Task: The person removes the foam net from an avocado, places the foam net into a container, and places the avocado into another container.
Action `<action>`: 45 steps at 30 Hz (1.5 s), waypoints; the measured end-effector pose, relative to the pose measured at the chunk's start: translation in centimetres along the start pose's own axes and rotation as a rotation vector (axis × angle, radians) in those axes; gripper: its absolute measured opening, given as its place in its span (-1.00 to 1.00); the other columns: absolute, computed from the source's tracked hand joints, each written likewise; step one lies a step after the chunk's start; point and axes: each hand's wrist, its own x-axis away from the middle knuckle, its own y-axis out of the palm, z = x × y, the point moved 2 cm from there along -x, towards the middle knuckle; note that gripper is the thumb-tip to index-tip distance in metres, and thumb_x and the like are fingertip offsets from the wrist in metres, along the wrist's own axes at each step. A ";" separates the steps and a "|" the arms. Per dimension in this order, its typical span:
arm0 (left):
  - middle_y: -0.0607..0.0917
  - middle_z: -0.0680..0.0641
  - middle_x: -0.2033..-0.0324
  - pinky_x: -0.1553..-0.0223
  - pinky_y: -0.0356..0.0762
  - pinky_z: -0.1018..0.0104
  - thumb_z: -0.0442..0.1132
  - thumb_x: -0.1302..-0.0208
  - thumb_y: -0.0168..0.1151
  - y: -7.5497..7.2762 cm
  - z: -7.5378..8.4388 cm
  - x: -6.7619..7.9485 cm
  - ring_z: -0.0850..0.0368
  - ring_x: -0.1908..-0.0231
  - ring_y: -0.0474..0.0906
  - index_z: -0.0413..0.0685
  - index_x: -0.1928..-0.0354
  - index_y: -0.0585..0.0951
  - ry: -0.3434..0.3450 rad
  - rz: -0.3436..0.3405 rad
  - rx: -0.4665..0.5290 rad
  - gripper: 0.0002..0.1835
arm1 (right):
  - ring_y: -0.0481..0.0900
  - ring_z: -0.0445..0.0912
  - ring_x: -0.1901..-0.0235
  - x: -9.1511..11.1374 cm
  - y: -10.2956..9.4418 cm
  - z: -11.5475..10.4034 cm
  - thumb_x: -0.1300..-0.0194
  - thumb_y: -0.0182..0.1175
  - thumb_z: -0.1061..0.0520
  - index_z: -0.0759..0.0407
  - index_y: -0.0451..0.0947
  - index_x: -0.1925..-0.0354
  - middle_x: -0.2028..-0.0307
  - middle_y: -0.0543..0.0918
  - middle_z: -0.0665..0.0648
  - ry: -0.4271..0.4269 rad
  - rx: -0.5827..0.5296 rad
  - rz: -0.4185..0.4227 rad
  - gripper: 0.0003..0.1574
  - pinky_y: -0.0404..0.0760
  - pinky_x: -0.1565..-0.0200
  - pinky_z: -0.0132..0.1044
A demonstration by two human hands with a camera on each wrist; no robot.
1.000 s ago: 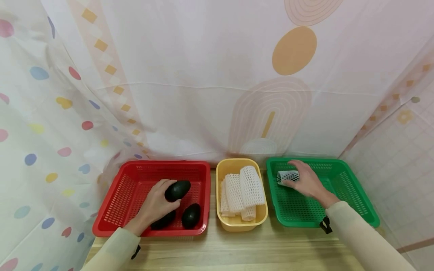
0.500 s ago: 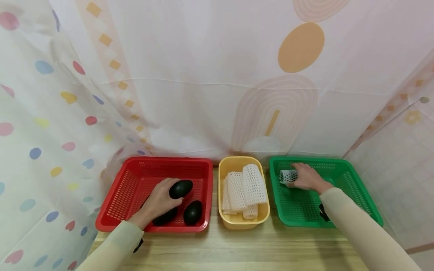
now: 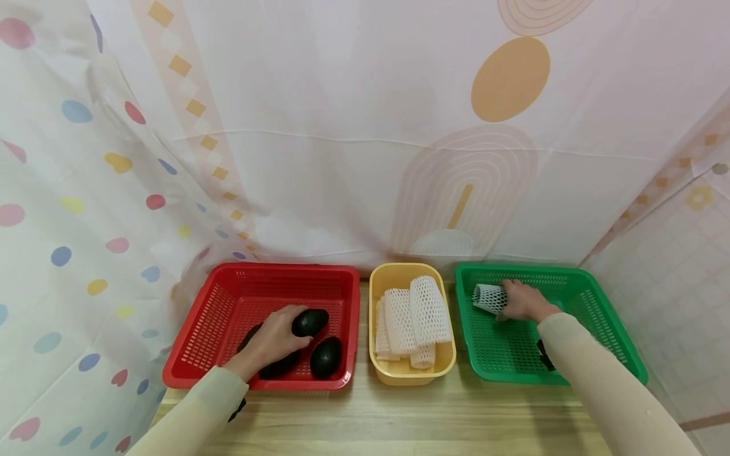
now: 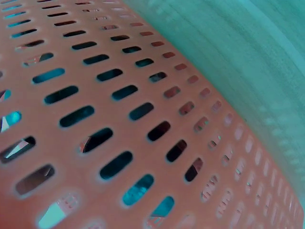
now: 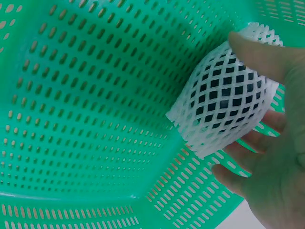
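Note:
My left hand grips a dark avocado over the red basket. Beneath and beside that hand lie more avocados, one of them in full sight at the basket's right. In the green basket lies an avocado in a white foam net sleeve. At the sleeve's right end is my right hand, thumb over its edge and loosely spread fingers below. The left wrist view shows only the basket's slotted wall, in odd colours; the hand is out of sight there.
A yellow bin with several white foam net sleeves stands between the two baskets. All three containers sit on a wooden table. A patterned curtain hangs close behind them.
My right hand has slid to the right along the netted avocado, baring more of the sleeve. The sleeve has barely moved. My left hand still holds its avocado, a little lower.

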 end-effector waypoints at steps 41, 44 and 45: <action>0.62 -0.36 -0.23 -0.23 0.53 -0.22 -0.30 -0.17 0.56 -0.7 -0.1 0.1 -0.31 -0.25 0.54 -0.39 -0.30 0.56 0.000 -0.082 0.003 -0.33 | 0.64 0.18 0.18 1.7 0.4 -1.1 -0.18 0.43 -0.04 0.60 0.25 -0.31 0.05 0.61 0.45 0.054 -0.152 0.091 0.02 0.67 0.21 0.09; 0.62 -0.36 -0.23 -0.23 0.52 -0.23 -0.31 -0.19 0.55 -1.6 0.3 0.3 -0.32 -0.25 0.54 -0.40 -0.31 0.55 0.020 -0.069 0.006 -0.33 | 0.65 0.16 0.17 2.3 -0.2 -1.4 -0.20 0.41 -0.04 0.59 0.24 -0.34 0.02 0.61 0.45 0.051 -0.168 0.102 0.02 0.68 0.24 0.04; 0.62 -0.36 -0.23 -0.23 0.52 -0.23 -0.31 -0.19 0.55 -1.9 0.4 0.4 -0.32 -0.25 0.54 -0.39 -0.31 0.55 0.023 -0.065 0.005 -0.34 | 0.65 0.16 0.16 2.5 -0.4 -1.5 -0.21 0.41 -0.04 0.59 0.23 -0.34 0.01 0.60 0.46 0.047 -0.174 0.104 0.03 0.68 0.24 0.03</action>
